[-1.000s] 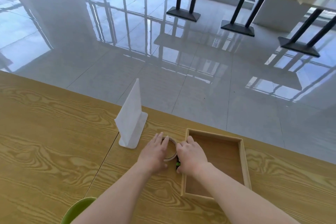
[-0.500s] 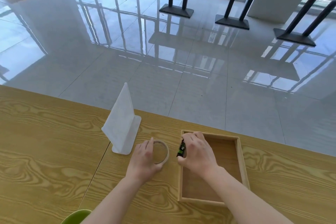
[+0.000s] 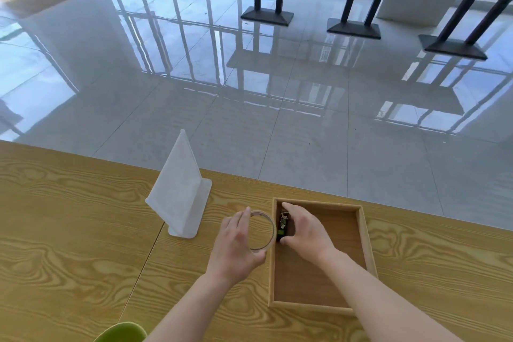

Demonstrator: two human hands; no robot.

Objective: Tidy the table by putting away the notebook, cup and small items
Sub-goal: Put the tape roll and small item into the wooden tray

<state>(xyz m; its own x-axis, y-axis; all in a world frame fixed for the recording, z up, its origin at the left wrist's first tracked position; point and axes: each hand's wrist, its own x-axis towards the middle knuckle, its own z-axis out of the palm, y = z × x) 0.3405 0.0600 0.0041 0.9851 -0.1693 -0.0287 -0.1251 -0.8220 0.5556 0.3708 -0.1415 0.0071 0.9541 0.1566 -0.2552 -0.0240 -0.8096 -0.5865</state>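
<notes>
Both items sit gripped: tape ring [image 3: 261, 230] in left hand [image 3: 236, 247], black stick [image 3: 282, 226] in right hand [image 3: 305, 230].

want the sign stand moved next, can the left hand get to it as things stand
Probably not straight away: the left hand is closed on the tape roll. The sign stand is just beyond and to its left with bare table between, so once the tape is released it looks reachable.

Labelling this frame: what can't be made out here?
Head view only:
- Small black item: print too small; right hand covers one side, contact with the wooden tray floor unclear.
- Tape roll: near rim behind left hand.
- Green object: cut off by bottom edge.
- Notebook: not in view.
</notes>
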